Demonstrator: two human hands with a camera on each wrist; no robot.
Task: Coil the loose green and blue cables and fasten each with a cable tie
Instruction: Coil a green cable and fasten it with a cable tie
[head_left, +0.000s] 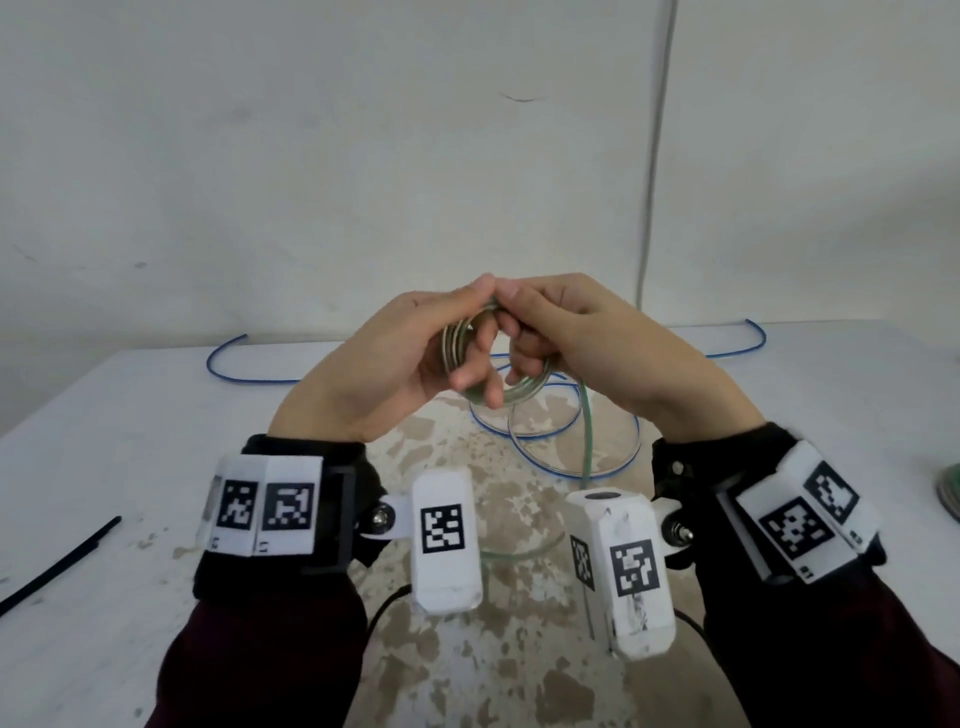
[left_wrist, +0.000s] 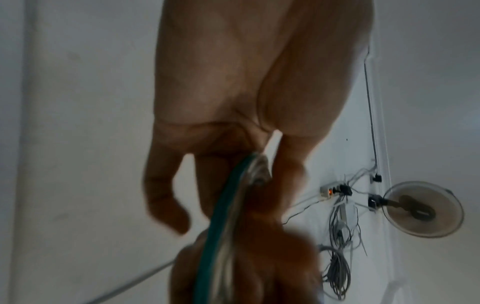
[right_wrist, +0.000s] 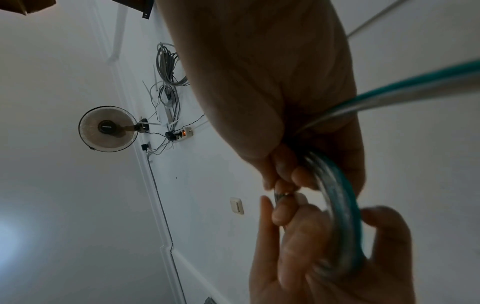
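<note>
Both hands are raised above the table and hold a small coil of green cable (head_left: 525, 391) between them. My left hand (head_left: 475, 338) grips the coil's left side, thumb on top and fingers through the loop. My right hand (head_left: 519, 325) pinches the top of the coil, fingers curled round its right side. The green strands (right_wrist: 342, 216) pass through both hands in the right wrist view, and the left wrist view shows them (left_wrist: 226, 205) blurred. A loose green tail (head_left: 588, 431) hangs down to the table. The blue cable (head_left: 249, 378) lies uncoiled across the far side of the table, with loops (head_left: 550, 434) under the hands.
A black cable tie (head_left: 57, 566) lies on the white table (head_left: 130, 415) at the near left. A round greenish bundle (head_left: 948, 493) shows at the right edge. The wall (head_left: 363, 156) stands behind the table. The tabletop's middle is worn and stained.
</note>
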